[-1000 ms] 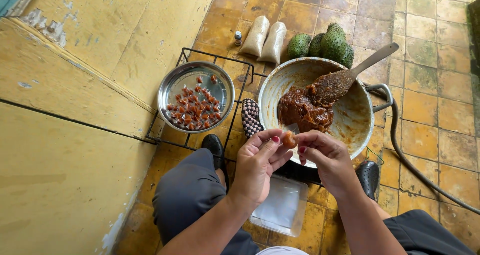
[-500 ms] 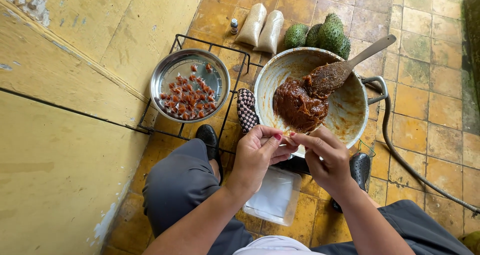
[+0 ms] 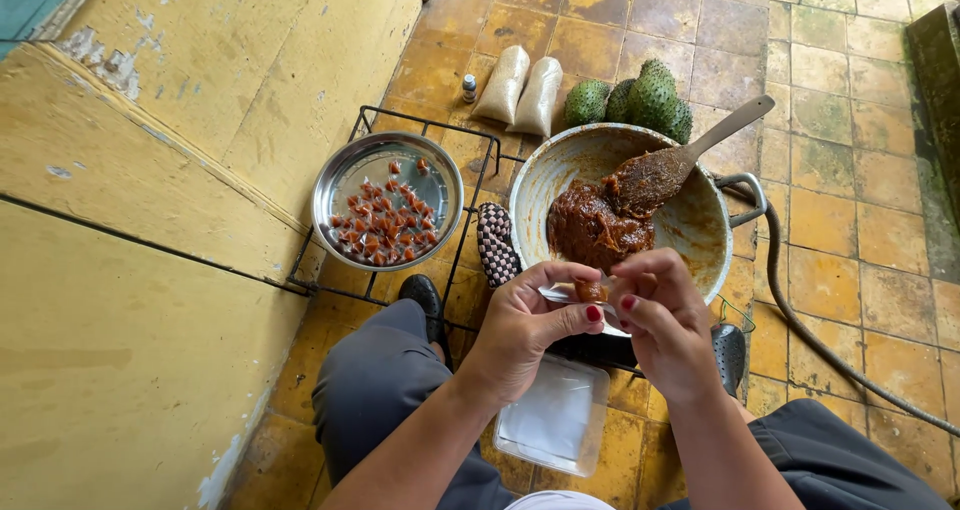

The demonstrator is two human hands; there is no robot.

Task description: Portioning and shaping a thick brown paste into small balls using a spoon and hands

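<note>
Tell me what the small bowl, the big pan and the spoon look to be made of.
Small bowl: probably stainless steel; shiny, mirror-like rim and wall.
Big pan: likely metal, perhaps enamelled or aluminium; dull pale inside smeared with brown paste, with a looped metal handle. The coating is hard to tell.
Spoon: seemingly wood; matte grey-brown handle, no shine.

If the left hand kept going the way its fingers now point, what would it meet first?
The left hand points toward the right hand; it would first meet the small brown piece pinched between them, then the right hand's fingertips.
</note>
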